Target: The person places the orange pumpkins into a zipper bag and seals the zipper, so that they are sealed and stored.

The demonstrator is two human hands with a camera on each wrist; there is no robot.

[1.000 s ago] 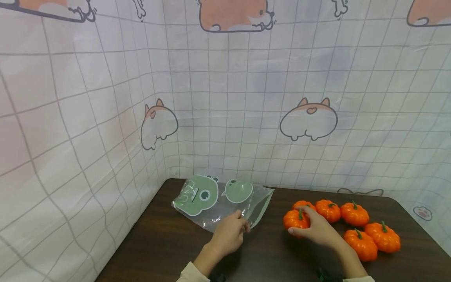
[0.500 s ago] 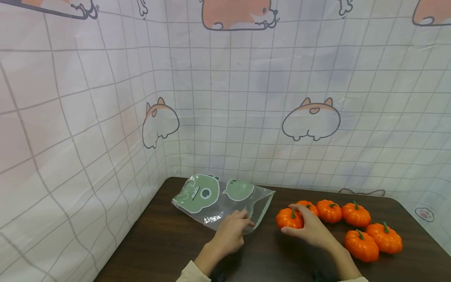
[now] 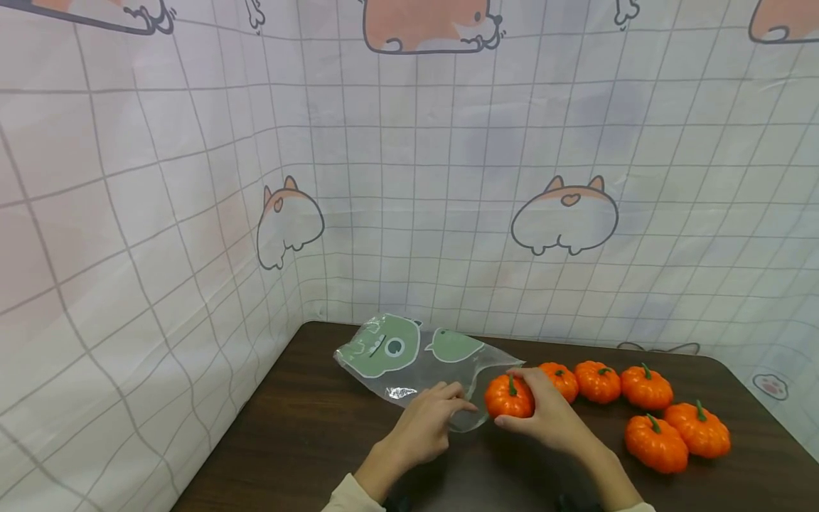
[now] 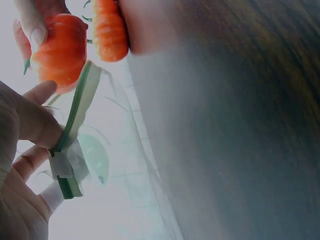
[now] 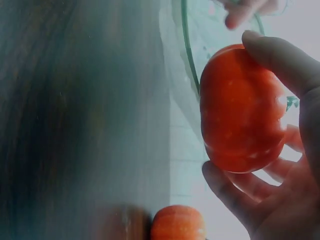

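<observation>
at the mouth of the clear cartoon bag [image 3: 412, 384], a mini pumpkin [image 3: 509, 398] held by its sides

between the two hands, just beside the bag's opening, sits the orange mini pumpkin, its green stem pointing up. the right hand [image 3: 553, 412] grips it, thumb on the near side and fingers curled round the far side. the left hand [image 3: 425, 427] pinches the edge of the bag by the green strip [image 4: 82, 105] along its mouth, thumb and fingers on it, with the opening parted toward the pumpkin. whether the pumpkin touches the bag, i cannot tell.

the bag slants away to the left over the desk [image 3: 288, 441], its see-through film creased and glossy, printed with a green one-eyed creature [image 3: 377, 355] and a smaller green figure [image 3: 451, 346]. to the right of the right hand, five more mini pumpkins stand on the dark wood-grain desk: three in a far row [image 3: 598, 382] and a pair [image 3: 655, 444] closer to the person. pale sleeves [image 3: 352, 496] show at the bottom edge. behind the desk and along its left side hangs a white gridded cloth [image 3: 397, 213] printed with corgis.
</observation>
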